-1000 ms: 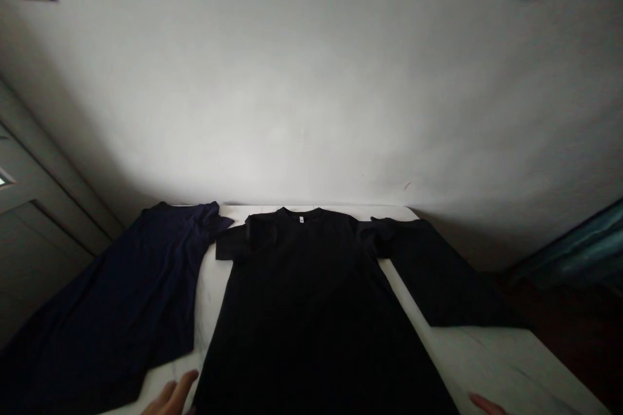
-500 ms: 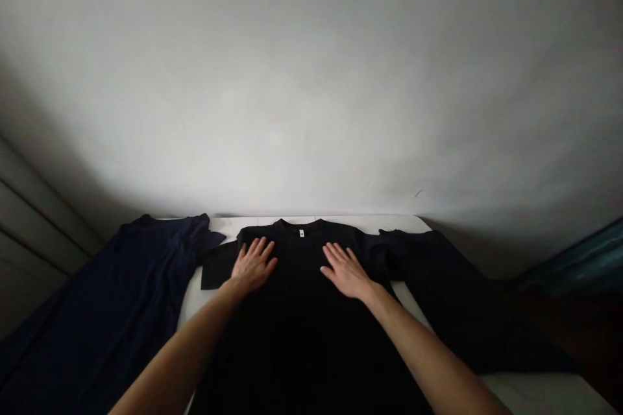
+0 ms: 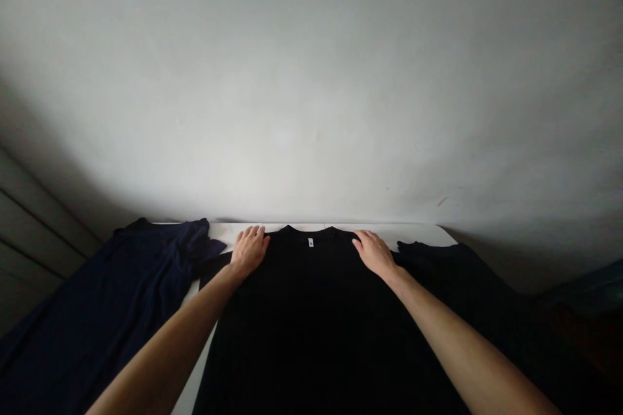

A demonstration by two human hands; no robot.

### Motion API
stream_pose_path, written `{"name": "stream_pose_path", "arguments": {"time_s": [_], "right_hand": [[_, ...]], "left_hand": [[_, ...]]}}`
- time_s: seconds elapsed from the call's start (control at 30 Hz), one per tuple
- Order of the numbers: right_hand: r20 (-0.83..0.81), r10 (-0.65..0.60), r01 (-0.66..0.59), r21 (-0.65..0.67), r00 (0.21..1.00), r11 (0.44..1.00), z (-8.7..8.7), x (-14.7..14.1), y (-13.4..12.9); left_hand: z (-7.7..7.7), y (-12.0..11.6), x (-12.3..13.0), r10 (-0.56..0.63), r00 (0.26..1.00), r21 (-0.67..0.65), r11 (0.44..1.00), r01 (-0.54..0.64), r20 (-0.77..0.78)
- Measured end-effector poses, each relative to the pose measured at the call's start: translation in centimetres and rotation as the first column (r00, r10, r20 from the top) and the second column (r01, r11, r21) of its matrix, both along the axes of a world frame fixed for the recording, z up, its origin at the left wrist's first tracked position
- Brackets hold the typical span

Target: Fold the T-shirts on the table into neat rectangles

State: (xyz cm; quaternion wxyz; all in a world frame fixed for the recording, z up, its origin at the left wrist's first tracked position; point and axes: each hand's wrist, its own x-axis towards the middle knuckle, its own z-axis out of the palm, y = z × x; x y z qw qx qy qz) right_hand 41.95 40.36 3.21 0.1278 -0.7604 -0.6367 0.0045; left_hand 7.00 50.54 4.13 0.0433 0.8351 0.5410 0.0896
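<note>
A black T-shirt [image 3: 311,324] lies spread out in front of me, its neckline at the far end and a small white label [image 3: 311,242] inside the collar. On its left shoulder edge rests my left hand [image 3: 250,249], fingers bent over and closed on the fabric. My right hand [image 3: 374,251] is at the opposite shoulder in the same way, fingers together and curled on the cloth. Parts of both sleeves are covered by my hands and forearms.
A navy garment [image 3: 121,292] lies rumpled to the left, and another dark garment [image 3: 452,279] to the right. Beneath them is a white table [image 3: 418,232], its far edge near a pale wall [image 3: 311,91]. Grey panels [image 3: 29,227] stand at far left.
Both hands have moved outward and away from me, from lying flat on the chest to the shoulder edges. Their spread fingers have curled in. My view has shifted slightly.
</note>
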Motion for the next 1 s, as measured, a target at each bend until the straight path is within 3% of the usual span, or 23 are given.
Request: {"name": "stream_pose_path", "arguments": {"time_s": [0.17, 0.4, 0.63, 0.83, 1.0], "right_hand": [[-0.098, -0.094, 0.091, -0.035, 0.991, 0.995, 1.6, 0.3, 5.0], [-0.199, -0.002, -0.021, -0.115, 0.980, 0.993, 0.6, -1.2, 8.2], [-0.154, -0.002, 0.017, 0.097, 0.988, 0.995, -0.8, -0.7, 7.9], [-0.102, -0.019, 0.028, 0.091, 0.995, 0.995, -1.2, -0.6, 8.3], [0.017, -0.083, 0.082, 0.052, 0.996, 0.995, -1.2, -1.0, 8.5]], "left_hand": [[1.9, 4.6, 2.5, 0.046, 0.999, -0.154, 0.987, -0.041, 0.027], [1.2, 7.3, 6.0, -0.069, 0.995, -0.306, 0.948, 0.087, 0.068], [0.3, 7.4, 6.5, -0.109, 0.990, -0.165, 0.979, 0.123, 0.091], [-1.0, 7.5, 5.2, -0.089, 0.996, -0.114, 0.989, 0.091, 0.025], [-0.8, 7.9, 5.3, -0.091, 0.996, -0.128, 0.987, 0.092, 0.012]]}}
